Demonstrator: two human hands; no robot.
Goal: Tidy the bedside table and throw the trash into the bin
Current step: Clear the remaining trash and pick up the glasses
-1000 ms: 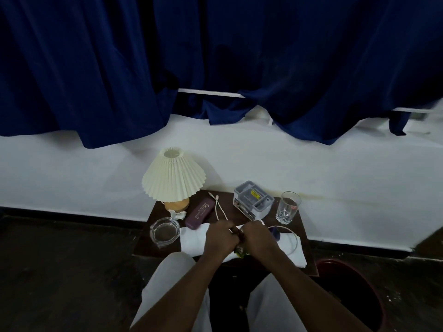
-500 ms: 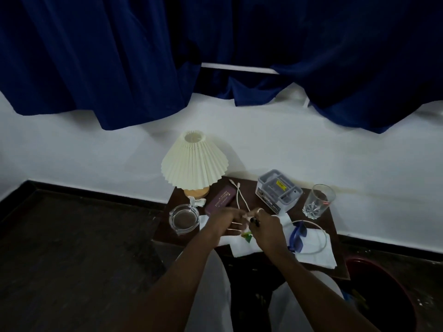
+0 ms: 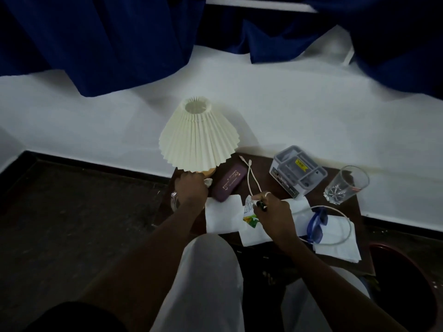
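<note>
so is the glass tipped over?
No, the glass stands upright on the bedside table, just right of the grey organizer.

Deep blue fabric curtains (image 3: 107, 39) fill the upper frame. At centre are a cream pleated lampshade (image 3: 199, 137), a gold-lettered purple oblong case (image 3: 229, 182) and a yellow-labelled grey plastic organiser (image 3: 298, 170); lower right, a dark red bin (image 3: 407, 295).

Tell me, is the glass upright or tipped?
Upright. The glass stands on its base near the table's back right corner, rim up. It looks empty.
</note>
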